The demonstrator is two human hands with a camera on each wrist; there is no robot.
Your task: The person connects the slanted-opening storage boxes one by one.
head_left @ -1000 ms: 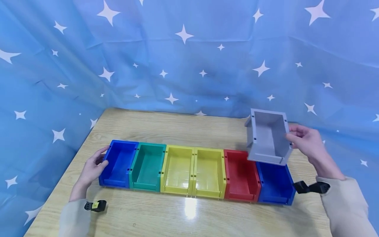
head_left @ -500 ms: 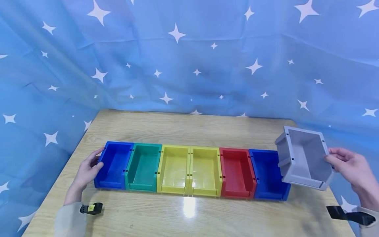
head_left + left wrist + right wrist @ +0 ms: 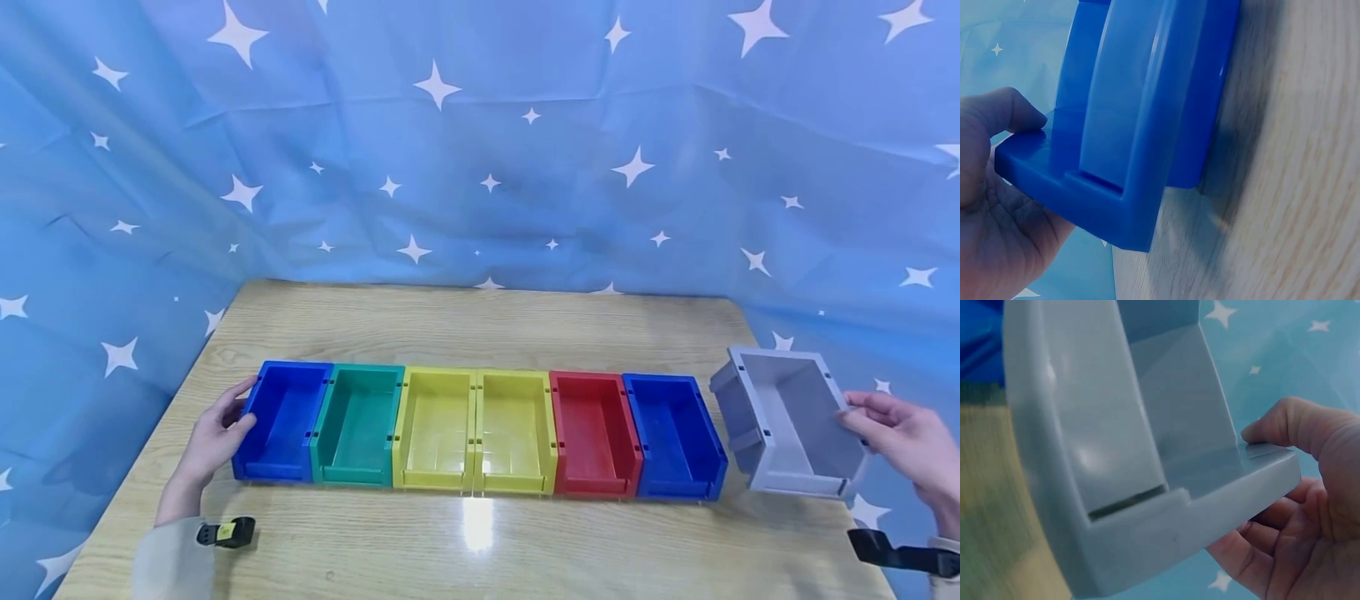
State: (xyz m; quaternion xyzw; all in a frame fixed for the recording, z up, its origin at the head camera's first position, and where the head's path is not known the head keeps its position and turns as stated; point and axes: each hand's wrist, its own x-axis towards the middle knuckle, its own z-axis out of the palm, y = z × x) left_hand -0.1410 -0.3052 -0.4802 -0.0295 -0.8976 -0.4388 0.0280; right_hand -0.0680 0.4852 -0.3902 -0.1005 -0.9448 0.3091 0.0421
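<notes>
My right hand (image 3: pixel 903 433) grips a grey storage bin (image 3: pixel 795 421) by its right side wall, thumb over the rim and fingers beneath, as the right wrist view shows. The grey bin hangs at the table's right edge, beside the row. At the row's left end, my left hand (image 3: pixel 213 437) holds the outer wall of a blue bin (image 3: pixel 283 421). The left wrist view shows that thumb on the blue bin's rim (image 3: pixel 1029 140), fingers behind the wall. Between the ends stand a green bin (image 3: pixel 357 425), two yellow bins, and a red bin (image 3: pixel 596 435). Another blue bin (image 3: pixel 675 437) closes the right end.
The bins stand side by side on a wooden table (image 3: pixel 390 542), open fronts toward me. A blue curtain with white stars (image 3: pixel 480 125) hangs behind the table and along its left side. Each wrist wears a black camera strap.
My right hand has carried the grey bin right and down, from over the right blue bin to beside it. The left hand keeps its hold on the left blue bin; the head view has shifted slightly.
</notes>
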